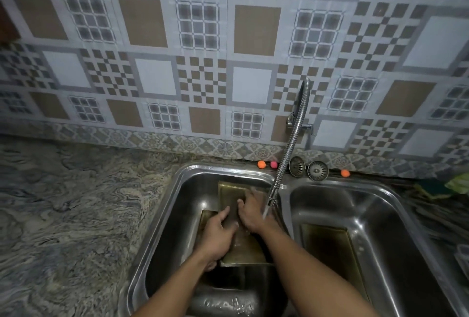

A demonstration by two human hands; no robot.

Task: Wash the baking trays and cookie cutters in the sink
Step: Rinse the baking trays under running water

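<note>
- A tray (243, 245) stands tilted in the left basin (172, 215) of a steel double sink, its far end raised toward the back wall of the basin.
- The left hand (218, 235) grips the tray at its left rim, with the thumb lying across the tray's face and the fingers curled.
- The right hand (250, 212) lies flat on the tray's upper part with its fingers spread and pressing; I cannot tell whether anything is under the palm.
- A bendy metal tap (291, 139) reaches down from the tiled wall, and its water (265, 212) falls just beside the right wrist.
- A lower tray (206, 217) shows under the first one, on its left.
- Another tray (330, 248) lies in the right basin (380, 215).
- Two strainers (297, 165) lean on the sink's back ledge, near three small balls (261, 164), two orange and one pink.
- A marbled worktop (76, 202) stretches to the left of the sink.
</note>
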